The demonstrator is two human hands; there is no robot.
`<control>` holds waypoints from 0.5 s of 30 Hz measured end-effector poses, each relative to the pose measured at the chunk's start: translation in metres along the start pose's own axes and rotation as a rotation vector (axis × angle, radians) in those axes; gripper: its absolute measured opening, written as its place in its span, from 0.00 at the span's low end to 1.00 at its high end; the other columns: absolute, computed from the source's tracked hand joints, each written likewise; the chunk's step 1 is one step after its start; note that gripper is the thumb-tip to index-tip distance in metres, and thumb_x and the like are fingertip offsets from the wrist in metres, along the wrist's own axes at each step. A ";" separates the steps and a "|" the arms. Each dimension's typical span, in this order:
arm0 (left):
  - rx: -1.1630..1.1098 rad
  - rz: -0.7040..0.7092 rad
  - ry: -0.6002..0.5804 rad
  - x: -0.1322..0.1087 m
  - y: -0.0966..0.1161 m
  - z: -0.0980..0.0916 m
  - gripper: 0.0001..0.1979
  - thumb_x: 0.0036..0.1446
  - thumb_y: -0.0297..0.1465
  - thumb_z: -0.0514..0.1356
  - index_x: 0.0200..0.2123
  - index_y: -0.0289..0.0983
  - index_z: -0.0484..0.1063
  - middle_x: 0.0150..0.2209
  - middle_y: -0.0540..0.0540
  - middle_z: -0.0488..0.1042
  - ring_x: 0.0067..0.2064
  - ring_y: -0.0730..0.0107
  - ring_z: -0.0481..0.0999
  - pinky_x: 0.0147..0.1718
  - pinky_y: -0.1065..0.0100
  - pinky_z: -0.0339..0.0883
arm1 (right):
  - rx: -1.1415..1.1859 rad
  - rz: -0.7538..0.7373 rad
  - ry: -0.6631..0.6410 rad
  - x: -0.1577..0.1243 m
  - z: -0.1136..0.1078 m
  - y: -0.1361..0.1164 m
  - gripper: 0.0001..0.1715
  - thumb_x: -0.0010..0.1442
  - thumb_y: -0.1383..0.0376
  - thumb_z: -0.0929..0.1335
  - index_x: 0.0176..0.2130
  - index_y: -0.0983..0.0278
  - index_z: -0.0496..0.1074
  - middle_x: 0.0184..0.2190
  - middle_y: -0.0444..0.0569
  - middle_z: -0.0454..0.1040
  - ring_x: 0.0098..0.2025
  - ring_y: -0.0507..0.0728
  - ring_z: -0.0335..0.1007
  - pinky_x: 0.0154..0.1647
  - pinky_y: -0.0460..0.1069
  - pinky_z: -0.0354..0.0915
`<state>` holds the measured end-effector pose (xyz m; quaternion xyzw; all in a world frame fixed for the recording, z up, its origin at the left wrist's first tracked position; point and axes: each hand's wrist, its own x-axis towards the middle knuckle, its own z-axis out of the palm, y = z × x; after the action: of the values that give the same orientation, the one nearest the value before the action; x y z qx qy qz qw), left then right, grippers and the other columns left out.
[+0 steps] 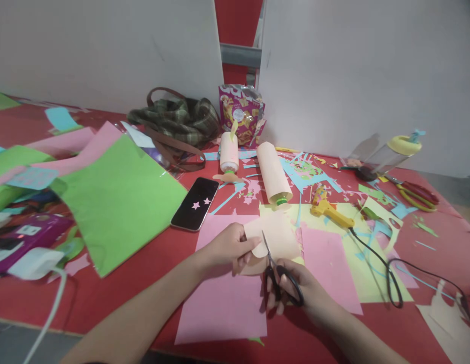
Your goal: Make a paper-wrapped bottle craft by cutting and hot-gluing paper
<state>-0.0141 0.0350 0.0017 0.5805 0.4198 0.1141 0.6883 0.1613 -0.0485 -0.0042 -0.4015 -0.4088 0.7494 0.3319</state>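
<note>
Your left hand pinches cream paper between both hands, lower center; your right hand grips black-handled scissors.

At near left, bare table is leaving a lane between the green sheet and the left arm, a white cable crossing its left end. Farther off, the phone and peach roll are obstructing low passage. Rightward, the glue gun and its cord are lying in the way. Higher, open air is reaching the far panels, the bottle rising at far right.
</note>
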 end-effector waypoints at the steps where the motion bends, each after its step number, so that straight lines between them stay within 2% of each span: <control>1: -0.007 0.002 -0.004 0.000 0.000 0.000 0.24 0.52 0.42 0.50 0.12 0.33 0.62 0.08 0.49 0.63 0.11 0.76 0.64 0.11 0.76 0.54 | -0.002 -0.008 -0.001 0.000 0.000 0.001 0.22 0.49 0.50 0.64 0.28 0.67 0.60 0.22 0.48 0.70 0.20 0.52 0.70 0.17 0.43 0.63; 15: -0.068 0.012 -0.036 0.000 0.000 -0.002 0.23 0.52 0.40 0.51 0.12 0.33 0.61 0.08 0.51 0.63 0.10 0.77 0.64 0.09 0.77 0.53 | 0.064 -0.032 0.019 0.003 -0.001 0.002 0.21 0.46 0.53 0.68 0.27 0.65 0.56 0.19 0.42 0.69 0.18 0.50 0.69 0.14 0.41 0.59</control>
<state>-0.0156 0.0367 0.0011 0.5614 0.3996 0.1218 0.7144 0.1606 -0.0470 -0.0076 -0.3913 -0.3880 0.7527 0.3603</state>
